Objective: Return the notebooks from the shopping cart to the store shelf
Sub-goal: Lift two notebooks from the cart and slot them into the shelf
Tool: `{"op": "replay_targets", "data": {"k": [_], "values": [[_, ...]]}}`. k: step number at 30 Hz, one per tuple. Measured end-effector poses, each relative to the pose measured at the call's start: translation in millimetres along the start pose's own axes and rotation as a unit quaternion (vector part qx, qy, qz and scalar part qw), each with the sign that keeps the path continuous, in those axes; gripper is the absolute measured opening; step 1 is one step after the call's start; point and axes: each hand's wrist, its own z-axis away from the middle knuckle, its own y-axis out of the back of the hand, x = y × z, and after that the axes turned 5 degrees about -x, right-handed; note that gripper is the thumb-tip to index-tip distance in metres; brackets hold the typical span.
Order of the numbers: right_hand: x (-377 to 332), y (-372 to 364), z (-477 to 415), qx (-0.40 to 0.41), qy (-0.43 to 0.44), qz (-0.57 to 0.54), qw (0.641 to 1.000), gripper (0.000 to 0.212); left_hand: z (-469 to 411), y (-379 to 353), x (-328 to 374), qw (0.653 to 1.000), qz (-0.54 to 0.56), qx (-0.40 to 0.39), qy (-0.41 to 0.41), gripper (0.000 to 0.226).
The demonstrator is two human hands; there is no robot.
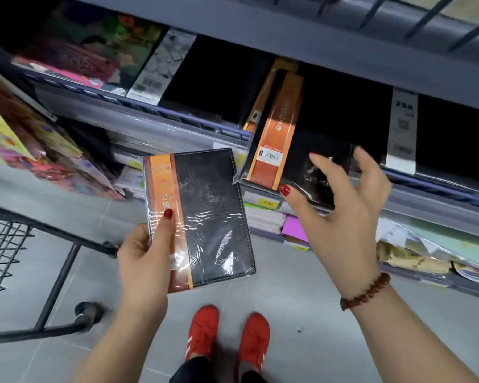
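Nearest, the left hand (147, 255) clamps its fingers (165, 230) on a wrapped notebook (205, 214) just left of the shelf (177, 117), where the right hand (340, 205), fingers spread, should square the overhanging notebook (277, 150), clearing room.

The person wore red lace-up sneakers (227, 335), dark trousers (194, 371), red nail polish (284, 190), and a brown beaded wrist bracelet (367, 291).
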Motion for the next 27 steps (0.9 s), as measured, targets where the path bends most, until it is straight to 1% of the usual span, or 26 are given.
{"op": "replay_targets", "data": {"k": [2, 4, 6, 8, 10, 12, 16, 18, 20, 23, 27], "values": [[4, -4, -10, 0.012, 0.048, 0.062, 0.997, 0.048, 0, -1, 0, 1.0, 0.004, 0.0, 0.002, 0.049], [3, -6, -23, 0.012, 0.068, 0.077, 0.995, 0.046, -1, -1, 1, 1.0, 0.008, -0.003, 0.003, 0.053], [-2, -7, -38, 0.011, 0.065, 0.083, 0.994, 0.046, -1, -2, 3, 1.0, 0.009, -0.003, 0.002, 0.053], [-6, -8, -55, 0.003, 0.046, 0.102, 0.994, 0.045, -1, -3, 4, 1.0, 0.011, -0.004, -0.002, 0.048], [-7, -11, -72, -0.015, 0.028, 0.12, 0.992, 0.046, 0, -3, 6, 1.0, 0.014, -0.012, -0.007, 0.048], [-6, -13, -83, -0.027, 0.02, 0.11, 0.993, 0.044, 1, -3, 8, 1.0, 0.02, -0.017, -0.007, 0.053], [-1, -14, -85, -0.018, 0.032, 0.069, 0.997, 0.033, 5, -4, 8, 1.0, 0.023, -0.005, 0.003, 0.047], [1, -15, -79, -0.013, 0.055, 0.078, 0.995, 0.031, 6, -3, 8, 1.0, 0.022, -0.006, 0.009, 0.045], [4, -16, -74, -0.011, 0.07, 0.093, 0.993, 0.031, 8, -4, 10, 1.0, 0.019, -0.004, 0.009, 0.047], [6, -15, -73, -0.014, 0.065, 0.092, 0.994, 0.029, 12, -7, 15, 0.999, 0.036, 0.0, 0.003, 0.046], [7, -10, -72, -0.041, 0.051, 0.078, 0.995, 0.031, 12, -11, 22, 0.998, 0.053, -0.012, -0.021, 0.059]]}}
